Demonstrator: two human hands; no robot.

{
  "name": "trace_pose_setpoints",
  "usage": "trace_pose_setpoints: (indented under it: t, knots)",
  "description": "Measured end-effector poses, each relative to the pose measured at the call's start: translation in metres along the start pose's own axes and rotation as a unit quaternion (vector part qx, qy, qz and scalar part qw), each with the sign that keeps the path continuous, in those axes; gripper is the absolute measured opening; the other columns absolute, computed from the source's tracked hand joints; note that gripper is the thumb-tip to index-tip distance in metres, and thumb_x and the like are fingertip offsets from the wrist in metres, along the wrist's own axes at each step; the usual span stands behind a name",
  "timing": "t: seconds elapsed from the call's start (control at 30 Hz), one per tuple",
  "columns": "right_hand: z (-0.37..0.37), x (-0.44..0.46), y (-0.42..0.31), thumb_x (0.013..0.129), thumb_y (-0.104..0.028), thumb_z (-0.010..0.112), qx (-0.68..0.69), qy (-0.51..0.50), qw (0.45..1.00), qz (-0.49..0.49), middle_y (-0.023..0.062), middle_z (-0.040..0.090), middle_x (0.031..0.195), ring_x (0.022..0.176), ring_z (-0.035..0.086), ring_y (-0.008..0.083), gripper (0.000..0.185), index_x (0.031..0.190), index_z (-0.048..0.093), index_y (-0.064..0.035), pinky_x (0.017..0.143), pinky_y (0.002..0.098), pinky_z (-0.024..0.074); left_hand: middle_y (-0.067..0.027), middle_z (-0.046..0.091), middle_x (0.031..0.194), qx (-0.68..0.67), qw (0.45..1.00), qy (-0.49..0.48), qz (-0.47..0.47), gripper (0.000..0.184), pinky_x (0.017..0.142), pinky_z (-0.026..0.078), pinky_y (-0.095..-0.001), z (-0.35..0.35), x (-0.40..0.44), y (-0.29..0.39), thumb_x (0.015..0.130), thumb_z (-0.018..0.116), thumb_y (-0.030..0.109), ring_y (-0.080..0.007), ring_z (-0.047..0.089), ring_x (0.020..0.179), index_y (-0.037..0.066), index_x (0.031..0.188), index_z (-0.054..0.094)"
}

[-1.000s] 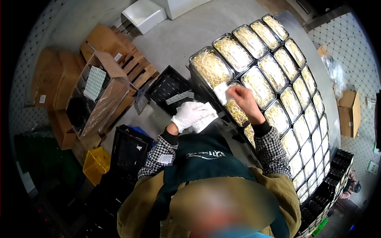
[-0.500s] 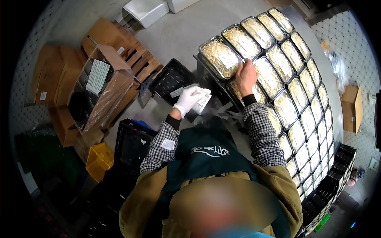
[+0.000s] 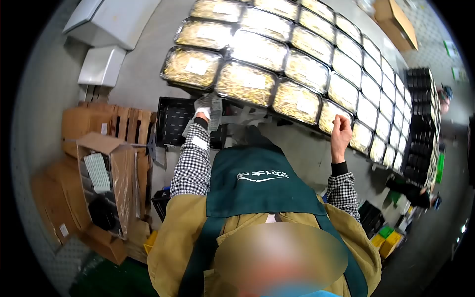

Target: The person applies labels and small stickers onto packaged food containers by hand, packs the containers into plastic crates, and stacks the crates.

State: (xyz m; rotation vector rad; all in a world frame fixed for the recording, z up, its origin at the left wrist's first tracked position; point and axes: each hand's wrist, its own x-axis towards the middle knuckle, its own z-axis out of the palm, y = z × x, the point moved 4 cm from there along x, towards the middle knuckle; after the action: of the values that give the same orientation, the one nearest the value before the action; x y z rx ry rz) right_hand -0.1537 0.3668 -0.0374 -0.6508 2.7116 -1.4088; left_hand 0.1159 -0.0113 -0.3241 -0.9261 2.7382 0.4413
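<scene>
My left hand (image 3: pixel 202 106), in a white glove, is closed on a strip of labels (image 3: pixel 215 116) that hangs down beside the front corner of the tray rows. My right hand (image 3: pixel 341 134) is bare, its fingertips pinched together at the near edge of a black tray of bean sprouts (image 3: pixel 328 118). Whether anything small sits between those fingertips is hidden. Several such film-covered trays lie in close rows, many with a white label on top, such as the corner tray (image 3: pixel 190 68).
Below my left hand is a black plastic crate (image 3: pixel 170 129). An open cardboard box (image 3: pixel 118 185) and wooden pallets (image 3: pixel 132 121) stand at the left. White bins (image 3: pixel 101 67) are at the upper left. Tall stacks of black trays (image 3: pixel 419 126) rise at the right, with people beyond.
My view has turned and shifted right along the rows. My right hand has left a tray near the corner for one farther right. My left hand still holds the labels.
</scene>
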Motion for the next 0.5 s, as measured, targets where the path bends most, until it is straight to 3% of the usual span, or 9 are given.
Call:
trace_pose_setpoints:
  t: [0.07,0.17,0.2,0.27,0.37,0.5]
  knots:
    - [0.001,-0.016,0.01,0.091,-0.016,0.058,0.0,-0.008,1.0,0.009,0.0036,0.063,0.077,0.069,0.056,0.008,0.016,0.095,0.062,-0.0011,0.063,0.0238,0.0449,-0.0122,0.055,0.126,-0.137,0.99,-0.012,-0.028,0.036,0.095,0.042,-0.0335,0.008,0.009,-0.015,0.09,0.036,0.016,-0.0238,0.052,0.115,0.009,0.12,0.055]
    - [0.014,-0.037,-0.003,0.088,-0.014,0.06,-0.031,-0.043,0.997,0.052,0.007,0.063,0.078,0.068,0.057,0.0119,0.012,0.093,0.064,-0.0036,0.064,0.0269,0.0459,-0.0107,0.058,0.122,-0.322,0.92,-0.077,-0.21,0.038,0.088,0.044,-0.0285,0.026,0.002,-0.037,0.092,0.046,0.029,-0.0213,0.056,0.108,0.006,0.122,0.054]
    - [0.019,-0.036,-0.009,0.086,-0.013,0.062,-0.058,-0.048,0.997,0.009,0.0072,0.062,0.079,0.07,0.056,0.0156,0.012,0.093,0.063,-0.0039,0.067,0.0296,0.0457,-0.013,0.058,0.121,-0.317,0.917,-0.066,-0.232,0.043,0.088,0.044,-0.0298,0.02,0.003,-0.035,0.088,0.05,0.032,-0.0234,0.056,0.108,0.004,0.121,0.054]
    - [0.034,-0.029,-0.011,0.081,-0.011,0.065,-0.119,-0.05,0.986,-0.104,0.0084,0.06,0.086,0.081,0.054,0.0257,0.016,0.096,0.062,-0.0054,0.075,0.0366,0.043,-0.0176,0.057,0.121,-0.301,0.91,-0.038,-0.281,0.055,0.088,0.045,-0.0323,0.005,0.002,-0.041,0.081,0.059,0.038,-0.0276,0.057,0.109,0.002,0.121,0.054]
    - [0.049,-0.001,0.002,0.082,-0.014,0.064,-0.158,0.016,0.975,-0.154,0.0108,0.057,0.093,0.089,0.053,0.0285,0.021,0.101,0.061,-0.0058,0.077,0.0384,0.042,-0.0229,0.057,0.12,-0.319,0.884,0.035,-0.34,0.067,0.088,0.046,-0.0352,-0.009,-0.002,-0.039,0.073,0.069,0.043,-0.0323,0.057,0.109,-0.002,0.12,0.053]
    - [0.06,0.029,0.011,0.082,-0.021,0.065,-0.247,-0.012,0.963,-0.111,0.012,0.054,0.095,0.09,0.052,0.0288,0.026,0.103,0.061,-0.0066,0.076,0.0402,0.0415,-0.0261,0.058,0.116,-0.426,0.799,0.195,-0.377,0.066,0.086,0.046,-0.0367,-0.004,-0.031,-0.033,0.072,0.073,0.036,-0.0346,0.058,0.105,-0.006,0.118,0.053]
